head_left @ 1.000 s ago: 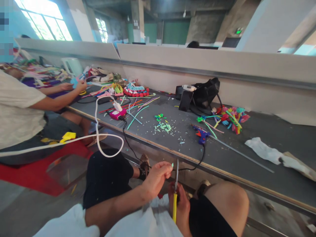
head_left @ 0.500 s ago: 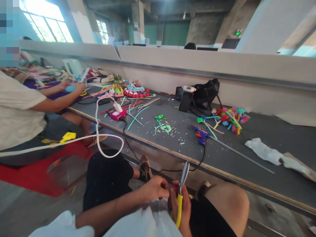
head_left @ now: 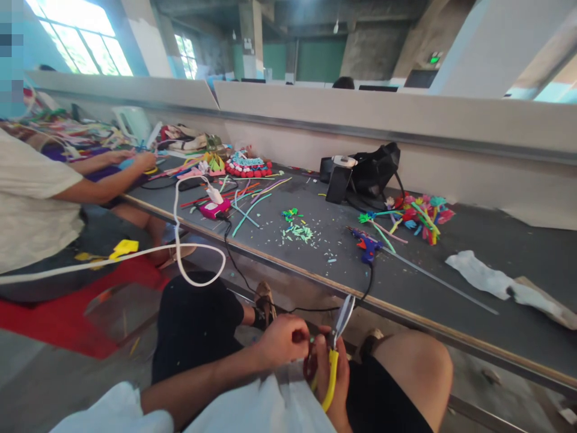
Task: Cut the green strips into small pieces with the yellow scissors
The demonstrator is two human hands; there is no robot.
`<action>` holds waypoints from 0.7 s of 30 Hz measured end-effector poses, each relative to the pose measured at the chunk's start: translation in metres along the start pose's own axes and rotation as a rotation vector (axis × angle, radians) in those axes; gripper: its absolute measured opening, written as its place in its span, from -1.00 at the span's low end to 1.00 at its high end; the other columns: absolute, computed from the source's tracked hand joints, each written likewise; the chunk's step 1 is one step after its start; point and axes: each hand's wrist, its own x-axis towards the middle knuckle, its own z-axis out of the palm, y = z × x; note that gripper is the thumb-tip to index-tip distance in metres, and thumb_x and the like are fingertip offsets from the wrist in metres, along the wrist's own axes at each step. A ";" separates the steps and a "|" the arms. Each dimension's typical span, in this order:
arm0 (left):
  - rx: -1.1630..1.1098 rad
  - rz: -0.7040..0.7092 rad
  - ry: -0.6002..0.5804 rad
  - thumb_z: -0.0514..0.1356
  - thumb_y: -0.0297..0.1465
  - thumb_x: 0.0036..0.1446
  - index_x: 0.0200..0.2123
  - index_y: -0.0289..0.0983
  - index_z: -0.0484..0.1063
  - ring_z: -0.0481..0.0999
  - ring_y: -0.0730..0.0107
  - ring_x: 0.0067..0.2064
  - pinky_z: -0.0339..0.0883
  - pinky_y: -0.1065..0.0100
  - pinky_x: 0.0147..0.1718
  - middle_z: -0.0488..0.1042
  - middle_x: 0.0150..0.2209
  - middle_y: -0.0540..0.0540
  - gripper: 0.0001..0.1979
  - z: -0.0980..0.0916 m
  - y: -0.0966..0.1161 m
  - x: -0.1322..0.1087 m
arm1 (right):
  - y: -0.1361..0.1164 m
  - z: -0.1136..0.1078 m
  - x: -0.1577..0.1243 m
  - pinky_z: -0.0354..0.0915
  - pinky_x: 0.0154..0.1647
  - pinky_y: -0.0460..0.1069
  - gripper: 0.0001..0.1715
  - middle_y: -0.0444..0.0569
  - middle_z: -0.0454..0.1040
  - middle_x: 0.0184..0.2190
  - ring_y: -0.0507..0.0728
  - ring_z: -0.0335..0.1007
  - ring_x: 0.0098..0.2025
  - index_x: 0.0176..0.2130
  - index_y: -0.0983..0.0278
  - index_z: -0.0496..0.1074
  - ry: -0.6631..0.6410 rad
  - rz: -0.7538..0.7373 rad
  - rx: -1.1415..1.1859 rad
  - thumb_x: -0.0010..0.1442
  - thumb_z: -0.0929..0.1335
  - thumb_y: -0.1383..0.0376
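Observation:
Over my lap, my right hand [head_left: 336,373] is closed around yellow-handled scissors [head_left: 332,376]. Their metal blades point up and away, towards the table edge. Just to the left, my left hand [head_left: 283,340] is curled with its fingertips pinched together close to the right hand's fingers. A tiny bit of green shows between the two hands, too small to name. On the table in front lie small pale green clippings [head_left: 301,233] and a small green pipe-cleaner piece [head_left: 292,213]. A blue and orange glue gun [head_left: 367,245] rests to their right.
A pink power adapter [head_left: 214,208] with a looping white cable [head_left: 178,240] sits left, near loose pipe cleaners [head_left: 250,210]. Colourful pipe-cleaner flowers [head_left: 426,216], a black bag [head_left: 376,171] and crumpled white tissue [head_left: 478,275] lie right. A co-worker [head_left: 40,204] sits left.
The scissors have tilted slightly to the right, with the right hand turning a little. My left hand has shifted slightly upward, its fingers more curled.

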 end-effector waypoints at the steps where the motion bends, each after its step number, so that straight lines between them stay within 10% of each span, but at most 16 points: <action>1: -0.071 -0.045 0.018 0.33 -0.45 -0.22 -0.64 -0.25 0.46 0.17 0.42 -0.52 0.02 0.34 -0.42 0.29 -0.64 0.03 -0.91 -0.001 0.000 0.003 | -0.001 -0.001 -0.001 0.20 -0.70 -0.16 -0.57 -0.27 0.34 -0.64 -0.02 0.24 -0.71 0.00 0.27 0.36 -0.011 -0.002 -0.025 0.33 0.29 0.01; 10: -0.767 -0.145 0.064 0.39 -0.42 -0.14 -0.49 -0.28 0.50 0.19 0.53 -0.51 0.24 0.37 -0.32 0.22 -0.58 0.07 -0.87 0.005 0.029 0.019 | -0.010 -0.006 0.002 0.43 -0.34 -0.08 -0.66 -0.02 0.58 -0.28 0.12 0.54 -0.31 -0.06 0.23 0.45 -0.144 -0.155 -0.253 0.26 0.35 0.09; 21: -0.778 -0.157 0.062 0.37 -0.43 -0.15 -0.55 -0.33 0.44 0.18 0.57 -0.52 0.10 0.45 -0.45 0.20 -0.60 0.08 -0.84 0.015 0.031 0.018 | -0.017 -0.006 0.002 0.42 -0.29 -0.10 -0.76 -0.04 0.58 -0.26 0.07 0.53 -0.32 -0.08 0.24 0.42 -0.218 -0.254 -0.335 0.29 0.32 0.19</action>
